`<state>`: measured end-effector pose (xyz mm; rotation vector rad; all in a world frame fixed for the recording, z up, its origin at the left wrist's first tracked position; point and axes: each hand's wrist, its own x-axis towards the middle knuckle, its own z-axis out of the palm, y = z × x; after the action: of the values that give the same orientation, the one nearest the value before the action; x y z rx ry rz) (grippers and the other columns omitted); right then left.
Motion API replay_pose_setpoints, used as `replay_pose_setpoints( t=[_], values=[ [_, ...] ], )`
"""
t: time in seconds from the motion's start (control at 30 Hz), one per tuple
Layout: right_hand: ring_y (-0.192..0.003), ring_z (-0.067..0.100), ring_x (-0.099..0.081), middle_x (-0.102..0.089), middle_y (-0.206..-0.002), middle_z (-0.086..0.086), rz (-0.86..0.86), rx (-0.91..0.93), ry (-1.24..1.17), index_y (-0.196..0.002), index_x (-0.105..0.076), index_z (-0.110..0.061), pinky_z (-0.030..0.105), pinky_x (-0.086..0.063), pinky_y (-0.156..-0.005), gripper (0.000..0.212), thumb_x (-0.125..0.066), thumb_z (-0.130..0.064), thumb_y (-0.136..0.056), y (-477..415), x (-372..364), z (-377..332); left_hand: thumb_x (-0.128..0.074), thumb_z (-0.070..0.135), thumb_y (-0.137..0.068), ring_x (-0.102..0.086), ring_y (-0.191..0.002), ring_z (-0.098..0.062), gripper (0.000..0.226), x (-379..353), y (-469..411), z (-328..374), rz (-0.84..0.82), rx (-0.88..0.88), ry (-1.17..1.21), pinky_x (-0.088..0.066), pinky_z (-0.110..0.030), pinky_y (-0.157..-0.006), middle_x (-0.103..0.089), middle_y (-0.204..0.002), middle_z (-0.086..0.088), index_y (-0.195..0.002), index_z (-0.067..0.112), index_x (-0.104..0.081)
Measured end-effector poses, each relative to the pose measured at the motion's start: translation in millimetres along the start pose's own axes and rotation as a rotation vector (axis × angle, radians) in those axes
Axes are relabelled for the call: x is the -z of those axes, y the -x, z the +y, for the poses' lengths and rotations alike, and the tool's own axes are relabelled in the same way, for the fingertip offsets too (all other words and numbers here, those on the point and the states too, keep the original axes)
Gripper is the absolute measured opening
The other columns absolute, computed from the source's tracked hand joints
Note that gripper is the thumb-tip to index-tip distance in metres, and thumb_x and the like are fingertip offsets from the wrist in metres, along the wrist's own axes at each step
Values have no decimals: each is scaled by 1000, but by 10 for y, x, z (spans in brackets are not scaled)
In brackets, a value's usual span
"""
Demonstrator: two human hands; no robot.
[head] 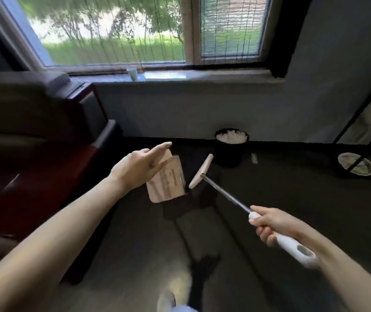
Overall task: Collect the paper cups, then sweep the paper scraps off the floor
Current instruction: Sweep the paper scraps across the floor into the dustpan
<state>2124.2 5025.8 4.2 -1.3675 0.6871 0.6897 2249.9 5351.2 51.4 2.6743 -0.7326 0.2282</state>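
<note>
Right hand (270,224) curled tight round broom (226,195) handle, head low by pan | left hand (140,164) on pan (167,183) top, fingers mostly straight, hold unclear | 1 scrap (254,158) on floor beside bin (230,152), 1 cup (132,73) on sill | risk: loosely held pan tips; hard stroke flicks scrap behind bin

You've got two hands in view: one left hand (143,164) and one right hand (270,224). Count one broom (225,194) and one dustpan (167,183). There's one black bin (230,152), one paper cup (132,73), one white scrap (254,158) you can make out, one round basin (360,170) and one shoe (166,299) — plus one window (112,30) of two panes.
</note>
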Motion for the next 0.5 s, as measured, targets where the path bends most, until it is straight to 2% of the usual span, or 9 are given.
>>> replay_pose_setpoints(
  t=[0.1,0.2,0.27,0.37,0.5],
  values=[
    [-32,3,-35,-39,-54,2,-74,-52,112,-147,-28,-27,12,-30,-29,60,-45,1,-97,84,-357,199,-62,29,-92,-69,-96,-24,57,-25,825,-166,39,258,115,-53,-45,-89,-72,-105,-6,-145,36,-40],
    [-32,3,-34,-39,-51,1,-151,-111,260,-146,-29,-28,12,-29,-28,58,-43,1,-98,95,-735,440,-60,33,-93,-64,-111,-20,58,-24,1816,-326,44,561,205,-48,-42,-99,-69,-118,2,-141,53,-34],
    [-31,3,-34,-40,-47,1,-201,-148,360,-144,-32,-29,13,-29,-28,56,-42,1,-97,94,-1006,638,-57,39,-94,-67,-103,-19,55,-23,2545,-348,20,703,195,-50,-39,-94,-71,-113,2,-138,60,-32],
    [-33,4,-36,-41,-47,0,-270,-178,520,-142,-35,-28,14,-30,-30,55,-43,0,-95,125,-1441,1010,-52,44,-95,-67,-90,-20,49,-29,3631,-241,21,881,183,-49,-34,-83,-72,-105,-4,-138,59,-33],
    [-35,5,-40,-45,-45,0,-329,-201,730,-141,-36,-28,16,-34,-33,56,-45,-2,-92,191,-1908,1641,-47,46,-97,-59,-108,-30,45,-73,4916,22,67,1125,212,-45,-40,-96,-67,-118,-6,-138,59,-35]
  ],
)
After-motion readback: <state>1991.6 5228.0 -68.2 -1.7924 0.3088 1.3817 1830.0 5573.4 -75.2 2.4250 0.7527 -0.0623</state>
